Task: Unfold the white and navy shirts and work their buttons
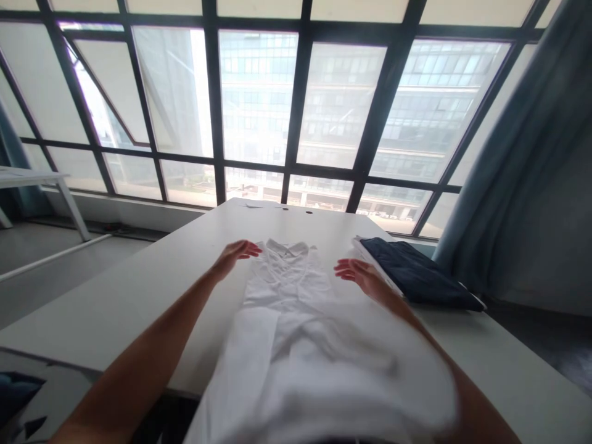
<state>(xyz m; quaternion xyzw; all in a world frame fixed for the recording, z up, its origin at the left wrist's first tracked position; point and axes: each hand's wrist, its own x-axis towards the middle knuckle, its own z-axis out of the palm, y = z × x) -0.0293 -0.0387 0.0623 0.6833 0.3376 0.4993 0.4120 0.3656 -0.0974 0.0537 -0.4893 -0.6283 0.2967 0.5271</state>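
Note:
A white collared shirt (291, 290) lies lengthwise on the white table (185, 259), its collar toward the windows. The shirt's lower part spreads toward me and is blurred and rumpled near the table's front edge. My left hand (234, 254) is beside the shirt's left shoulder, fingers stretched out, holding nothing. On the other side, my right hand (358, 272) hovers to the right of the shirt's upper part with its fingers apart and no cloth in them.
A stack of folded clothes with a dark navy garment (411, 268) on top lies on the table's right side. A blue-grey curtain (499, 172) hangs behind it. Large windows (259, 98) stand beyond the table. Another white table (37, 179) is at far left.

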